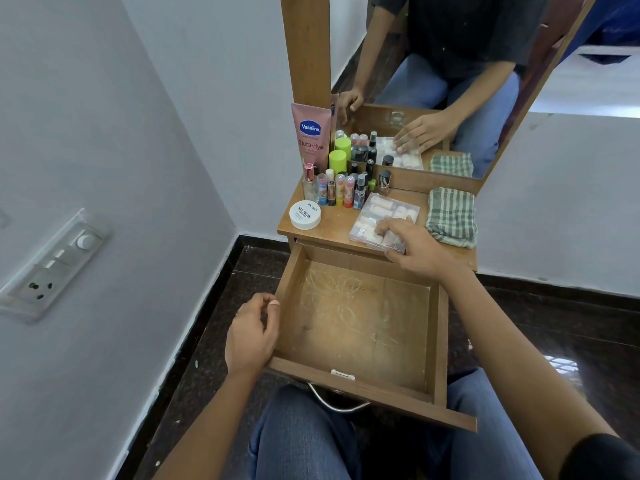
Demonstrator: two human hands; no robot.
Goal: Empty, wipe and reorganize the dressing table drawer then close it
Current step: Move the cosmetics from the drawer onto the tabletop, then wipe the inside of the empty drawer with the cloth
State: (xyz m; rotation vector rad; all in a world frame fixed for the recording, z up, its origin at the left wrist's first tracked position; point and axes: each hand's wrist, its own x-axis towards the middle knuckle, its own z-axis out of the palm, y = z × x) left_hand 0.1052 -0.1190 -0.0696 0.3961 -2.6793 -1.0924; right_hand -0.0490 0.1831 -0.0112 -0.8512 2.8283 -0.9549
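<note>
A person seated at a wooden dressing bench [332,230] works over its drawer [363,317], which is pulled far out above the knees and holds nothing, its bare board base scuffed with pale looping scratches. At left, the left hand [251,336] curls against the drawer's outer side wall; whether it actually grips the wood cannot be told. The drawer sits slightly askew, and a further tug could bring it off its runners. A curved metal handle [341,405] hangs below its front.

On the bench stand a soft pink Vaseline tube [310,133], propped upright against the mirror frame, a squat round white tub [305,214] and a tight cluster of slim lip balms and small bottles [341,190], glossy plastic and glass, all tall and narrow. A careless sweep of an arm could likely topple them like skittles, and the glass ones could roll off the edge.

Further right, the right hand [419,247] grasps a clear plastic box [374,213] of small pastel rolls, fingers over the lid and thumb at its near corner. The box lies at the bench's front edge, just above the open drawer; let go carelessly, it may tip in or spill. Beside it rests a folded green-and-white checked cloth [452,216], coarse-woven, ready for the wiping not yet done.
</note>
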